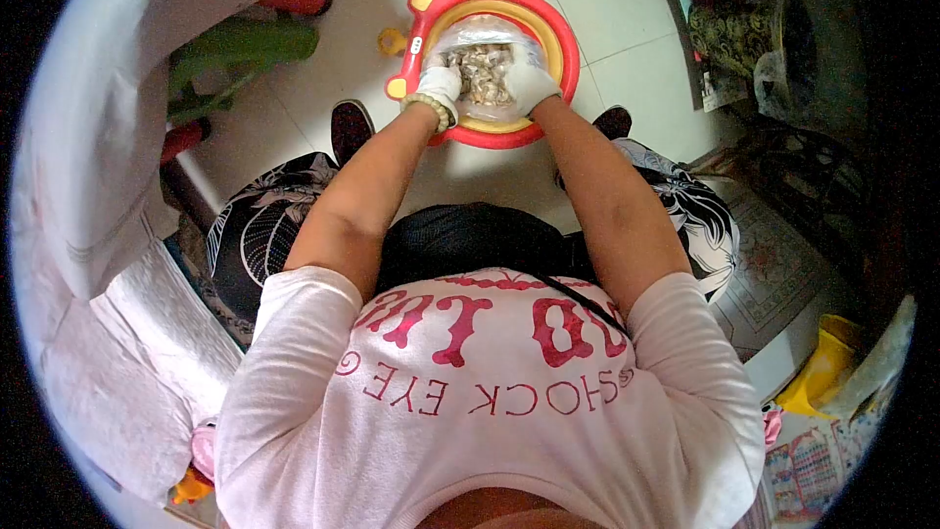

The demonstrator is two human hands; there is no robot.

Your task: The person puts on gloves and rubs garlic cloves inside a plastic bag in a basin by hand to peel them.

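Note:
A clear plastic bag (490, 29) lies in a red and yellow plastic basin (566, 98), its mouth spread wide. Inside it are many small brownish-grey pieces (487, 73), whose exact kind I cannot make out. My left hand (441, 85), in a white glove with a beaded bracelet at the wrist, is closed on the bag's left side. On the opposite side my right hand (531, 84), also white-gloved, grips the bag's edge. The fingertips of both hands are partly hidden by the bag and its contents.
The basin rests on pale floor tiles (627, 0) between my feet. To the left are a white cloth cover (98, 137) and a green object (245, 44) with red ends. A clear container (774, 39) stands at the right, and a yellow object (827, 362) lies lower right.

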